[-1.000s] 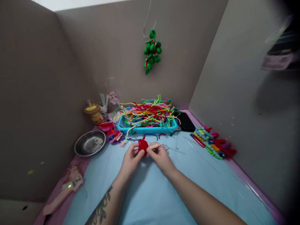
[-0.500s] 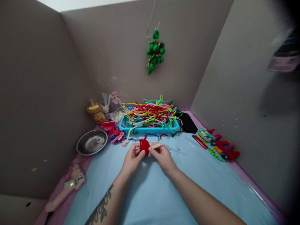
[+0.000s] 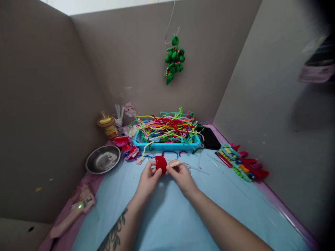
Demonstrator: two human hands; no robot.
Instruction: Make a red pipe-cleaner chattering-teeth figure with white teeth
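Observation:
My left hand (image 3: 148,176) is closed around a small red crocheted piece (image 3: 161,164), with the thumb on its near side. Close beside it on the right, my right hand (image 3: 182,174) pinches a short cream, bumpy strip (image 3: 175,164) between thumb and fingertips. The strip's near end meets the red piece's right edge; whether they are joined I cannot tell. Both hands are just above the blue cloth (image 3: 167,219). Beyond them lie a few loose red and blue yarn bits (image 3: 170,152) and a thin clear stick (image 3: 199,170).
A turquoise tray (image 3: 167,146) heaped with colourful strands stands at the back. Left are a metal bowl (image 3: 94,164) with small white pieces, a crocheted figure (image 3: 130,152) and a pink glue gun (image 3: 75,212). Right are a black phone (image 3: 210,138) and crocheted pieces (image 3: 243,164). Green crochet (image 3: 174,61) hangs behind.
The whole view has shifted slightly downward. Both hands keep their hold on the red piece and the cream strip, with hardly any movement of the fingers.

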